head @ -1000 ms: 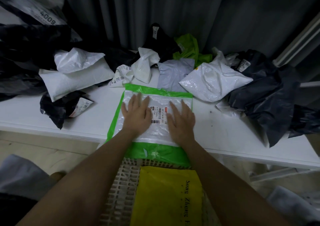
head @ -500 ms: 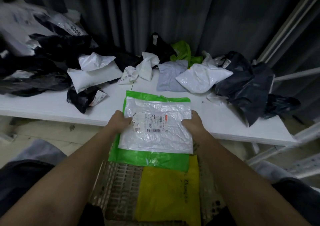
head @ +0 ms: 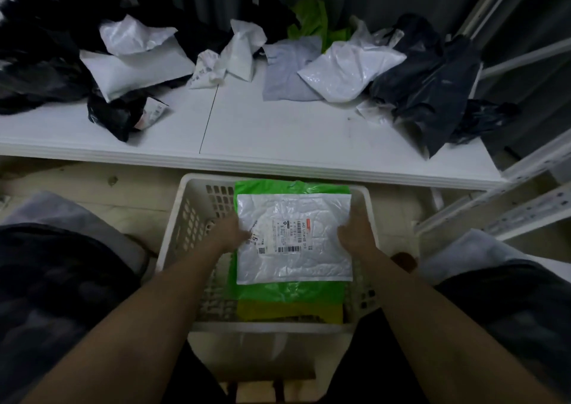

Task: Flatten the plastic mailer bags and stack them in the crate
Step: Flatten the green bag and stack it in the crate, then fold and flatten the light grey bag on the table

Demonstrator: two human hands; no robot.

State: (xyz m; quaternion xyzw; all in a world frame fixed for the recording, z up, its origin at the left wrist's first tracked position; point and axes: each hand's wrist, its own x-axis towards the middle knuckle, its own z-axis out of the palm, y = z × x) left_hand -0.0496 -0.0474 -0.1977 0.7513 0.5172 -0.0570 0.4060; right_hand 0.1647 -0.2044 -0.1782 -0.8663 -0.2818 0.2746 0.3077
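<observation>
A flattened green mailer bag [head: 290, 292] with a white labelled panel [head: 293, 236] hangs level inside the mouth of the white slotted crate [head: 185, 215] on the floor between my knees. My left hand [head: 230, 233] grips its left edge and my right hand [head: 355, 233] grips its right edge. Under it in the crate lies a flat yellow mailer [head: 290, 311]. On the white table [head: 278, 131] beyond lie several crumpled mailers: white ones [head: 136, 60], a grey one [head: 287, 69], a green one [head: 312, 20] and black ones [head: 426, 82].
The table's front edge runs just beyond the crate's far rim. A white metal rack frame [head: 506, 205] stands at the right. A dark curtain hangs behind the table. My knees flank the crate on both sides.
Both hands pressed flat on the green mailer on the table, then gripped its sides. They have carried it off the table's edge and down into the crate.
</observation>
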